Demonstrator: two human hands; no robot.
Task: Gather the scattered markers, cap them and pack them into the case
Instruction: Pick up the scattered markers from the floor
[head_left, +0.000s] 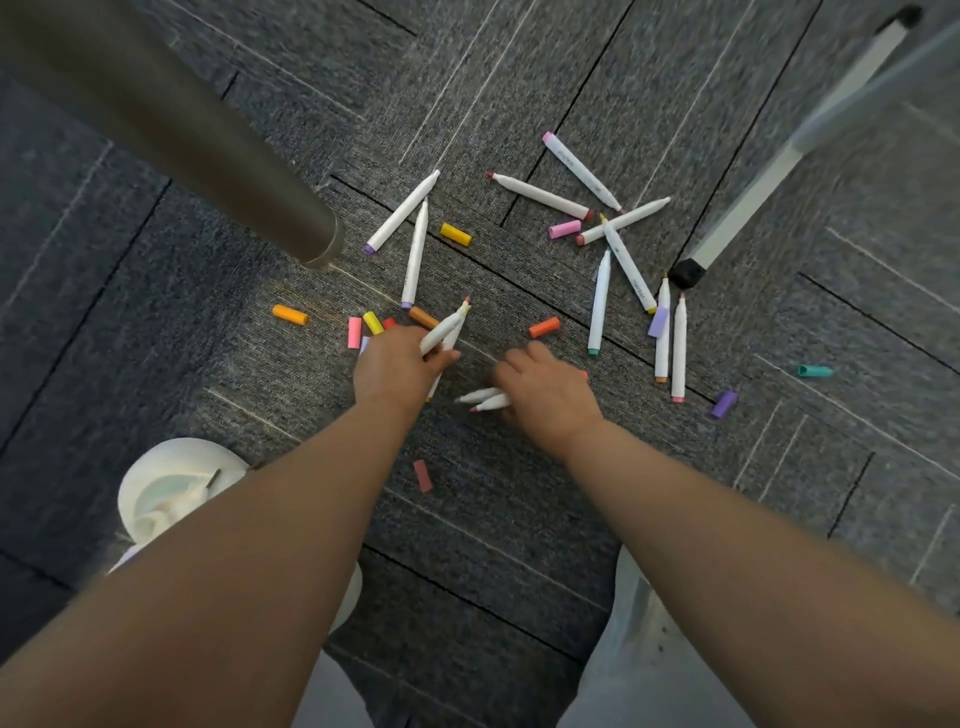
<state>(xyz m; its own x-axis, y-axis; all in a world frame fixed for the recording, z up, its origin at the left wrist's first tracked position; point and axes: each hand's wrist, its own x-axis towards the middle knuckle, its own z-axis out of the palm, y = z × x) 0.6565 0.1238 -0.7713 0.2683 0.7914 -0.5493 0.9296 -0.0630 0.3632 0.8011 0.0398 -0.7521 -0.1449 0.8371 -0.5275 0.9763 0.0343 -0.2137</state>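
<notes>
grey carpet (519, 519) | left hand (395, 366) closed round a few uncapped markers (447, 327), tips up-right | right hand (545, 400) curled on two markers (485, 399) lying left-right, tips left | loose caps (363, 325) beside left hand | case unseen

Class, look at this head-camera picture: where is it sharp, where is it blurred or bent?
Head view: markers and caps on the carpet mid-frame are fairly sharp; forearms near the bottom edge go soft; the table leg looks blurred and slanted by the wide lens; lighting is even, shadows faint.
</notes>
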